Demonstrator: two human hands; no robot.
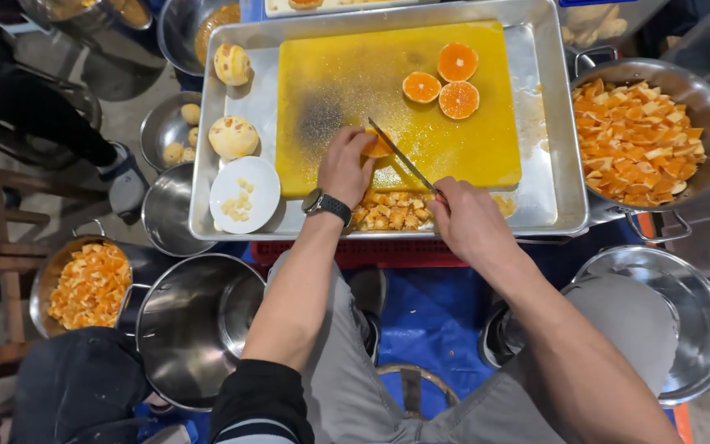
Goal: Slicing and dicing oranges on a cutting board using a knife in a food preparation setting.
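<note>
On the yellow plastic cutting board [396,99] in the big steel tray [548,123], the left hand [345,167] pinches an orange piece [380,146] at the board's near edge, while the right hand [468,220] is curled tight round the handle of a thin steel knife [400,154], blade slanting onto that piece. Three orange halves [445,80] lie cut-side up at the board's far right corner; cut orange chunks [392,212] pile just off its near edge. A white plate [244,193] and two peeled oranges [233,136] sit left of the board, a steel pan of orange chunks [700,103] right of it.
</note>
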